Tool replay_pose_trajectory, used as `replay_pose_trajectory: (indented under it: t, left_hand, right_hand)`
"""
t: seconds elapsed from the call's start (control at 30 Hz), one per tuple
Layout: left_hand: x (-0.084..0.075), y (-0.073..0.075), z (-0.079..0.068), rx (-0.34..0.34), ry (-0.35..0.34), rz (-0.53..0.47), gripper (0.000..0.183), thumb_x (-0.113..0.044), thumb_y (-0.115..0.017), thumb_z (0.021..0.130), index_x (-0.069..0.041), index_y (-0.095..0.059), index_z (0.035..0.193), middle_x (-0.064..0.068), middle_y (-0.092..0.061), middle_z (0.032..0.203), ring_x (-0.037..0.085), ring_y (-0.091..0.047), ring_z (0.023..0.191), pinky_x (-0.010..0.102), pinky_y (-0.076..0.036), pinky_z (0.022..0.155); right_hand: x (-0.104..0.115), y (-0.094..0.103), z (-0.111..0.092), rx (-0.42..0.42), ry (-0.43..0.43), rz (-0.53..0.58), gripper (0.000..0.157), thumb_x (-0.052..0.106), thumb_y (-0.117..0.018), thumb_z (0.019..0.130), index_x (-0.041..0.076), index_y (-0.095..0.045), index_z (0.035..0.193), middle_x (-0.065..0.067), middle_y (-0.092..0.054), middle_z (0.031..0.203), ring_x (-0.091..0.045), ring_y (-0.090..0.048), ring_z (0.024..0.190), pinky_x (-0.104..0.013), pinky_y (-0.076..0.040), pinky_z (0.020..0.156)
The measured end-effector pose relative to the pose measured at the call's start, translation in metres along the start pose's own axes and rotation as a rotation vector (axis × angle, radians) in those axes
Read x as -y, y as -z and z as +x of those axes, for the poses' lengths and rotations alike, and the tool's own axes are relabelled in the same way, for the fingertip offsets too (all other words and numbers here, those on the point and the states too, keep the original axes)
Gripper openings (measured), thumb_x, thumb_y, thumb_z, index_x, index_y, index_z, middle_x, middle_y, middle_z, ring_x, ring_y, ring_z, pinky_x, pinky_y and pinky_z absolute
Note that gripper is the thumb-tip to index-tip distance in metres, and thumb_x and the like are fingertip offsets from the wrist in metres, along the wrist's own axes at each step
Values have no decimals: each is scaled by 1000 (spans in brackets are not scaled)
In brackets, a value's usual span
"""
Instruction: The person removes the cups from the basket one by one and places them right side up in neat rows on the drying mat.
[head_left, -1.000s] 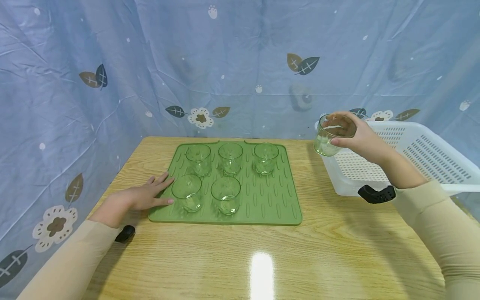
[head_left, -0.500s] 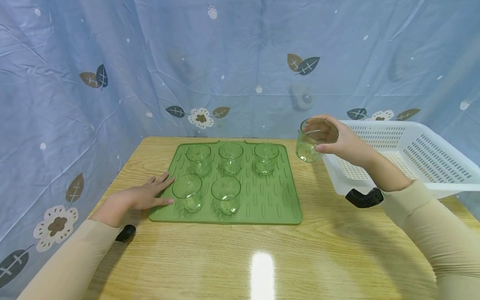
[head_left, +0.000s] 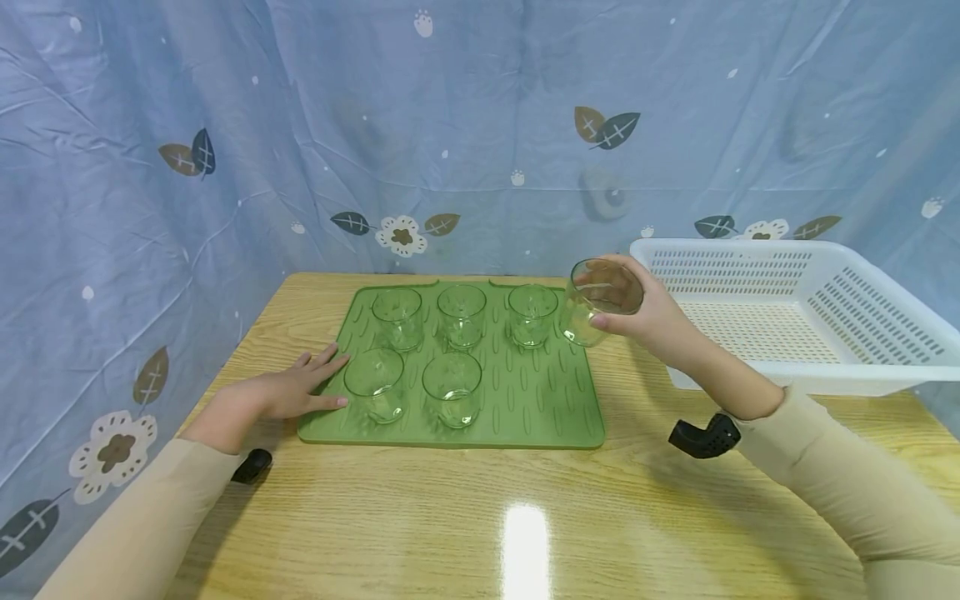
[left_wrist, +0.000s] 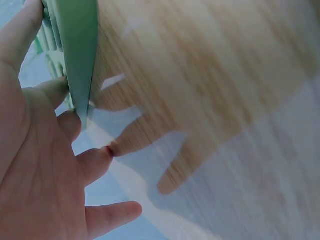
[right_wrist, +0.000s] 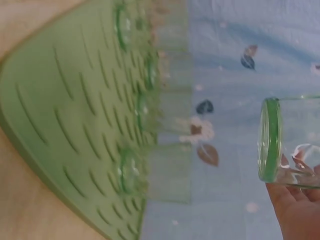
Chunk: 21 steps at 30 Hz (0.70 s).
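Note:
In the head view, my right hand (head_left: pixel 654 323) grips a clear drinking glass (head_left: pixel 581 310) by its side, thumb at the front and fingers behind. The glass is tilted and overlaps the right edge of a green drying mat (head_left: pixel 536 412). The right wrist view has this glass (right_wrist: pixel 295 127) raised off the mat (right_wrist: pixel 55 110), its thick base facing left. Several similar glasses stand on the mat, among them a back-right glass (head_left: pixel 532 317) and a front-middle glass (head_left: pixel 452 390). My left hand (head_left: pixel 288 393) lies with fingers spread at the mat's left edge, beside the front-left glass (head_left: pixel 375 386).
A white perforated plastic basket (head_left: pixel 757 375) stands at the back right of the wooden table (head_left: pixel 420 517). A blue patterned curtain (head_left: pixel 480 125) hangs behind and along the left. A black wrist device (head_left: pixel 705 437) sits under my right forearm.
My right hand has carried the glass left and down, from over the basket to the mat's right edge. The left hand and the standing glasses have stayed put.

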<state>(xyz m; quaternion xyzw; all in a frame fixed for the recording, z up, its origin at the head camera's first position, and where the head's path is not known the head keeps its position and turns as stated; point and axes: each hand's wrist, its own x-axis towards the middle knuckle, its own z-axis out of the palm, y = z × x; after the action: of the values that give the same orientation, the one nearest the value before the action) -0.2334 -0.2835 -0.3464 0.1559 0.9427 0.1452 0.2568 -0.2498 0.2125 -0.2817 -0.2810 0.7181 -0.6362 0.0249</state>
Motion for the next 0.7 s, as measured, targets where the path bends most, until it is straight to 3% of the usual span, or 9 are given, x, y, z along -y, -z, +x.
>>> replay_pose_trajectory:
  t: [0.2,0.37,0.53,0.7]
  left_hand:
    - [0,0,0,-2,0,-3,93,-57,-56,101,-4,-14,165,25,6,168,60,4,147,85,-17,101]
    - [0,-1,0,-4,-1,0,92,-57,-56,101,-5,-14,165,25,6,168,60,4,147,85,-18,101]
    - [1,-1,0,-4,2,-2,93,-58,-56,101,-5,-14,165,25,6,168,60,4,147,85,-17,102]
    - [1,-1,0,-3,1,-6,93,-58,-56,101,-5,-14,165,25,7,168,60,5,147,85,-16,102]
  right_hand:
    - [-10,-14,-7,-2,-56,31,61,-7,-71,90,-6,-40,142,7,-62,127,-9,-61,118,-25,-51,99]
    - [-24,-24,-11,22,-115,49,68,-3,-75,89,-7,-36,144,4,-60,131,-10,-59,121,-27,-51,100]
    - [-39,-33,-15,61,-176,77,71,2,-79,89,0,-37,146,-8,-54,140,-25,-54,133,-33,-52,101]
    - [-49,-45,-18,93,-215,130,81,8,-86,84,-2,-35,146,-20,-49,145,-41,-44,141,-41,-51,104]
